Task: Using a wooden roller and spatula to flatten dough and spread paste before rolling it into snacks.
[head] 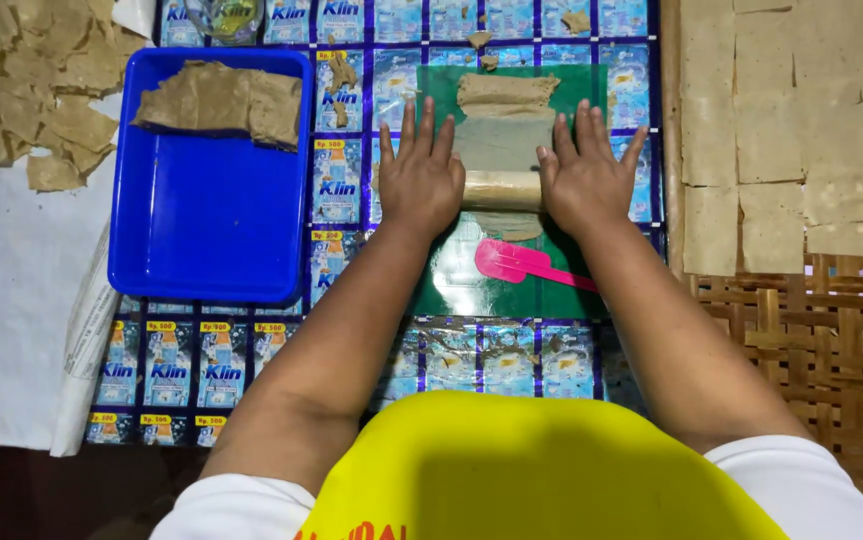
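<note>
Standing over the tabletop (251,350), which is covered with a sheet of joined blue sachet wrappers, I see at the far left a loose heap of thin brown torn pieces (26,85) lying on white paper. Next to it sits a blue rectangular tray (201,230); a folded slab of brown dough (221,100) lies along its far end, and the rest of the tray floor is bare.

Further right, the person's left hand (419,180) presses flat on the left end of a pale rolling pin (501,190), its fingers stretched out and slightly spread, not curled around anything. The pin lies crosswise on a green mat (461,285), on top of a strip of flattened dough (501,125) that runs away from the person, thicker and rumpled at its far end. A pink spatula (521,263) rests on the mat just in front of the pin, near the right wrist.

The right hand (583,180) mirrors the left on the pin's other end, its fingers likewise straight and open, palm down.

At the far right, pale square sheets (781,130) lie edge to edge on a woven bamboo tray (821,340).
</note>
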